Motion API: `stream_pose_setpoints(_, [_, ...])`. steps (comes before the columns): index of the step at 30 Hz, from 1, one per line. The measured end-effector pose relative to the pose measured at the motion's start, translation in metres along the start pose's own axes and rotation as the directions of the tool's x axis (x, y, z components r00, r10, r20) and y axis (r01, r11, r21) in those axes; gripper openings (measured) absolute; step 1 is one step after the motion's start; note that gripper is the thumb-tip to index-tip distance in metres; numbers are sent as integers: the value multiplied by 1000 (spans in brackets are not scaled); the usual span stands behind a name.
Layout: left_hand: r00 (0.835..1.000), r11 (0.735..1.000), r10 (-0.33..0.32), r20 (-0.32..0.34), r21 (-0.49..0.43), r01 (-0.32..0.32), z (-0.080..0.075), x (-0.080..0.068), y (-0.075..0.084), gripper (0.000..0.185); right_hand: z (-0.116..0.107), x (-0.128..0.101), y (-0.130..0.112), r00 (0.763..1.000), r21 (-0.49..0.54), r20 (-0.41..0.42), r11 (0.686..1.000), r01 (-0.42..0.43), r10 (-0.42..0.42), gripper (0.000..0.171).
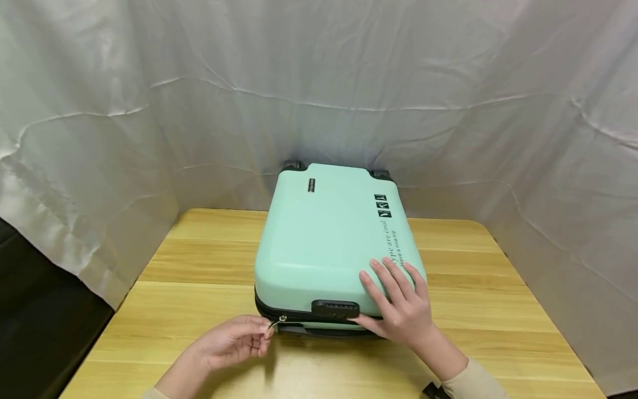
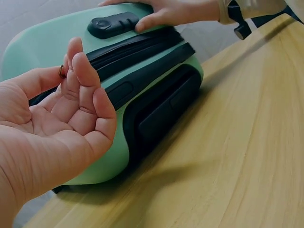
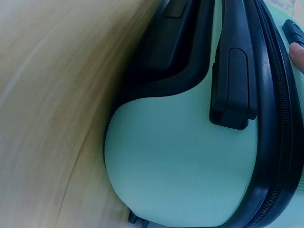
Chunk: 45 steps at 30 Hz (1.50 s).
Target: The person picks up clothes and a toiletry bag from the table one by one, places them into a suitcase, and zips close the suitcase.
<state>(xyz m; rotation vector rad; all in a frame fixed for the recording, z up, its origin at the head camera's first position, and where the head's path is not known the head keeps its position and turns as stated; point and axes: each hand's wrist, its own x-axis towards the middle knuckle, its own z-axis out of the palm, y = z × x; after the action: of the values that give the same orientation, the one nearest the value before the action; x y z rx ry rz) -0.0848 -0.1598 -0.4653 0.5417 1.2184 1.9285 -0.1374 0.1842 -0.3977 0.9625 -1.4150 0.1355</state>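
A mint-green hard-shell suitcase [image 1: 324, 238] lies flat with its wheels at the far end. At its near left corner, my left hand [image 1: 234, 341] pinches a small metal zipper pull [image 1: 277, 321] between thumb and forefinger. My right hand [image 1: 404, 305] rests spread over the near right corner of the lid. Its thumb reaches down beside the black combination lock [image 1: 335, 308]. In the right wrist view only the tip of that thumb [image 3: 297, 54] shows. A black zipper [image 3: 280, 114] runs round the case, its teeth meshed along the side seen there.
The case stands on a wood-grain table [image 1: 199, 266]. A black carry handle [image 3: 232, 76] sits on its near side, below the zipper. Grey-white curtains [image 1: 349, 83] hang behind and at both sides. A black strap piece [image 1: 435, 391] shows by the right sleeve.
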Motion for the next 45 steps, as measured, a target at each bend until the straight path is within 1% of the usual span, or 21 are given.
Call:
stream_pose_setpoints(3, [999, 999, 40, 6, -16, -40, -3, -4, 1, 37, 0, 0, 1, 1000, -3, -11, 1000, -3, 3, 66])
stream_pose_setpoints(5, [999, 998, 52, 3, -22, -52, -5, -6, 2, 38, 0, 0, 1, 1000, -4, -10, 1000, -3, 3, 66])
stream_pose_setpoints(9, [999, 999, 34, -6, -39, -34, -7, -10, 3, 39, 0, 0, 1, 1000, -6, -8, 1000, -2, 2, 66])
stream_pose_setpoints(12, [999, 998, 44, 12, -47, -43, -9, -11, 3, 40, 0, 0, 1, 1000, -3, -10, 1000, -3, 3, 65])
stream_pose_setpoints(16, [995, 994, 89, 51, -72, -85, -12, -15, 2, 43, -1, -1, 0, 1000, 0, -3, 1000, -5, 5, 65])
stream_pose_setpoints(20, [991, 990, 109, 73, -94, -102, -15, -16, 3, 45, -2, -1, 0, 1000, -2, 4, 1000, -6, 6, 66])
stream_pose_setpoints(25, [990, 985, 134, 47, -116, -128, -19, -23, 4, 48, -1, -1, 0, 1000, 1, 2, 1000, -1, 1, 66])
stream_pose_setpoints(28, [991, 982, 129, 26, -142, -124, -21, -26, 4, 47, -1, -1, 0, 1000, 1, -2, 1000, -2, 2, 66])
stream_pose_setpoints(34, [987, 969, 161, 19, -192, -155, -27, -30, 4, 51, 0, -1, 1, 1000, 5, -13, 1000, 1, -1, 66])
stream_pose_setpoints(36, [984, 966, 177, 21, -192, -170, -29, -30, 4, 52, 0, -1, 1, 1000, 6, -16, 1000, 0, 0, 66])
stream_pose_setpoints(38, [984, 971, 174, 23, -172, -168, -30, -29, 4, 51, 0, -1, 1, 1000, 6, -14, 1000, -2, 2, 66])
stream_pose_setpoints(43, [991, 989, 127, -31, -77, -129, -31, -24, 4, 42, -1, -1, 1, 1000, 11, 3, 1000, -15, 15, 66])
stream_pose_setpoints(45, [993, 992, 109, -50, -64, -112, -30, -22, 4, 39, -2, -2, 0, 1000, 14, 8, 1000, -18, 18, 65])
